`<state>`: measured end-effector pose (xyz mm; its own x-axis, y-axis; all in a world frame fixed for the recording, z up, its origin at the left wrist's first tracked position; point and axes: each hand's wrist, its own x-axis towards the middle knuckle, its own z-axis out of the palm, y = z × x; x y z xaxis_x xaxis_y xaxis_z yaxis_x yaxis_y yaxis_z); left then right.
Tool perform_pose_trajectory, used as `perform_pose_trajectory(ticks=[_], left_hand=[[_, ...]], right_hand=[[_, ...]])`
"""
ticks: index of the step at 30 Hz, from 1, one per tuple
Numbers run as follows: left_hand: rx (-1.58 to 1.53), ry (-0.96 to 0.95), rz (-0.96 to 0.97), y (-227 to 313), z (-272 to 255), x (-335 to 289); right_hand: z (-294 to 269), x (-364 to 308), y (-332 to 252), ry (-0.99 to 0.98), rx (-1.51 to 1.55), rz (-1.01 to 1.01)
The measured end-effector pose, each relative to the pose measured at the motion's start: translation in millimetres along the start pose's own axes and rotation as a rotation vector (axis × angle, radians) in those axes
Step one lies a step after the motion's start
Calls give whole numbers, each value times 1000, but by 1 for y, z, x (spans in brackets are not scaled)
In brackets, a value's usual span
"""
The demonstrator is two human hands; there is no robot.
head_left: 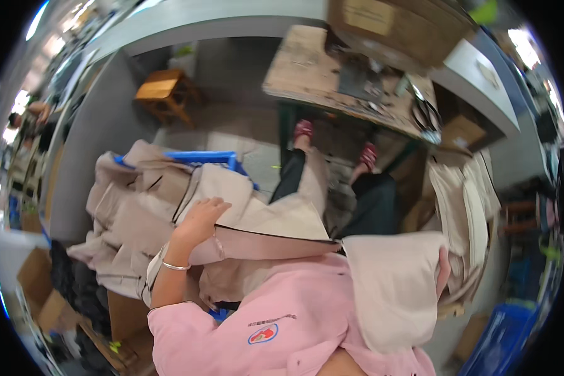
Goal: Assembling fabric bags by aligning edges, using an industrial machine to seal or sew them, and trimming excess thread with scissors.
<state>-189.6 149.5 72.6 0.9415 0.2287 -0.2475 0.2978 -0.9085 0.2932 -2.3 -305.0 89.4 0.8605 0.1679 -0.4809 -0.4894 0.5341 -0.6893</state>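
Just under my left grip (200, 220) lies a pale cream cloth (276, 216), spread across my lap with a dark edge (282, 234) running from beside my fingers toward my right. The fingers of that grip are stretched out and close together on top of the cloth; I cannot tell whether the thumb pinches anything beneath. A bracelet (175, 267) circles the wrist behind it.

My right grip (443, 271) is mostly hidden behind a raised cream flap (391, 282), which hangs down over the front of my pink shirt (244, 307). Only a narrow strip of the hand shows along the flap's outer edge, so I cannot tell whether it pinches the fabric. Nor can I tell whether flap and cloth are one piece.

To the left of my left grip is a big crumpled heap of similar cloth (138, 213), and a blue crate (200, 156) shows beyond it. Farther ahead on that side stands a wooden stool (160, 86). To the right of my right grip, more cream pieces (464, 207) hang in folds. Ahead of both grips, past my red shoes (304, 129), is a wooden tabletop (294, 69) scattered with small bits, with scissors (418, 114) near its right end and a cardboard box (401, 37) at its far side. Lower down, well apart from my right grip, sits a blue bin (501, 338).
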Motion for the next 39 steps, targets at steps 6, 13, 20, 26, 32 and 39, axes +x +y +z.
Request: perform_pose_trajectory(ticks=[6, 13, 20, 26, 32, 39], left_hand=[[-18, -47, 457, 57, -24, 49], [-409, -760, 689, 81, -77, 89], [-528, -278, 813, 175, 37, 145], [-634, -791, 715, 248, 142, 161], [-472, -843, 1043, 269, 166, 121], [-1148, -765, 620, 248, 112, 150]], right_hand=[[-2, 15, -55, 95, 36, -72], [6, 27, -71, 113, 46, -65], [-16, 27, -64, 60, 137, -157], [-91, 42, -52, -150, 751, -435], [-124, 48, -25, 387, 341, -516], [-63, 30, 22, 23, -672, -534]])
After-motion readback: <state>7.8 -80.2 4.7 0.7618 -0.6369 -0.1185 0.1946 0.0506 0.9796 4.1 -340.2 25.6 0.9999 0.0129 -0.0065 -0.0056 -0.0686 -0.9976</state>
